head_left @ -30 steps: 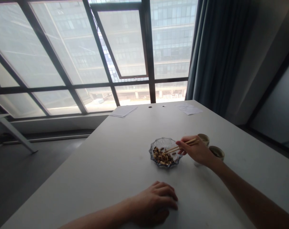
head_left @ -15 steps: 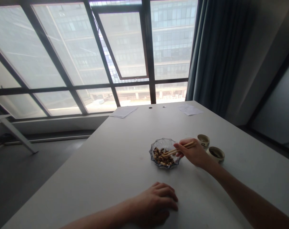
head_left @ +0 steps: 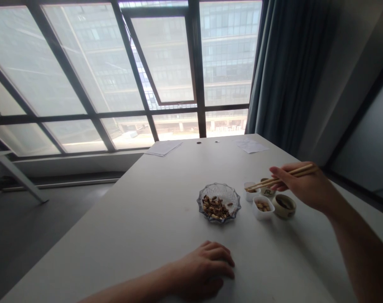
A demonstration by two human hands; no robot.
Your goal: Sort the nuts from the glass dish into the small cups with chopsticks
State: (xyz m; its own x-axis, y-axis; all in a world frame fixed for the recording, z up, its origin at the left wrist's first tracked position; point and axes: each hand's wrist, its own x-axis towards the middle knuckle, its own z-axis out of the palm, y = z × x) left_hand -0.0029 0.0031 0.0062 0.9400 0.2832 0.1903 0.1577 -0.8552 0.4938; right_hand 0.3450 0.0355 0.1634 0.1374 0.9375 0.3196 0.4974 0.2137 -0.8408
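Chopsticks [head_left: 261,184] of pale wood sit firmly pinched in the right grip [head_left: 305,187], held level with their tips just over a small white cup [head_left: 251,195] beside a glass dish [head_left: 218,189], while the left grip [head_left: 204,269] lies released and empty on the tabletop [head_left: 147,252].

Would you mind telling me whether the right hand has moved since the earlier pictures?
Yes: the right hand has moved rightward and slightly up, away from the glass dish.
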